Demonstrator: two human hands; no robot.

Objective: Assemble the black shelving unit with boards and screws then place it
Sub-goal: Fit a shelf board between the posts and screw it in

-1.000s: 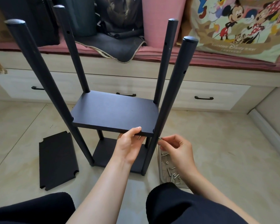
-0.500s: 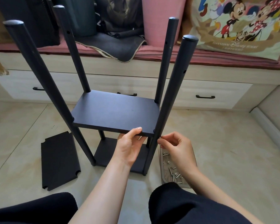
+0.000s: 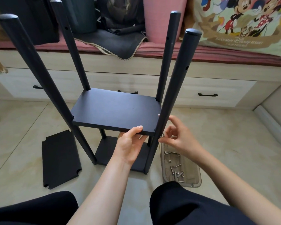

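Note:
The black shelving unit stands on the floor with several upright poles, a lower board (image 3: 106,150) and a middle board (image 3: 115,111). My left hand (image 3: 130,143) grips the middle board's front edge, thumb on top and fingers underneath. My right hand (image 3: 180,137) is at the front right pole (image 3: 177,88) level with that board. Its thumb and a finger pinch a small screw (image 3: 161,137) against the pole, while the index finger reaches behind the pole. A loose black board (image 3: 60,158) lies flat on the floor to the left.
A clear plastic tray (image 3: 197,181) with several screws and washers sits on the floor just right of the unit. Behind it runs a bench with drawers (image 3: 208,88), cushions and a cartoon bag. My knees (image 3: 177,203) are at the bottom edge.
My right hand has gone from a tight pinch beside the pole to spread fingers round it, with the index finger now behind the pole. My left hand keeps its grip on the board.

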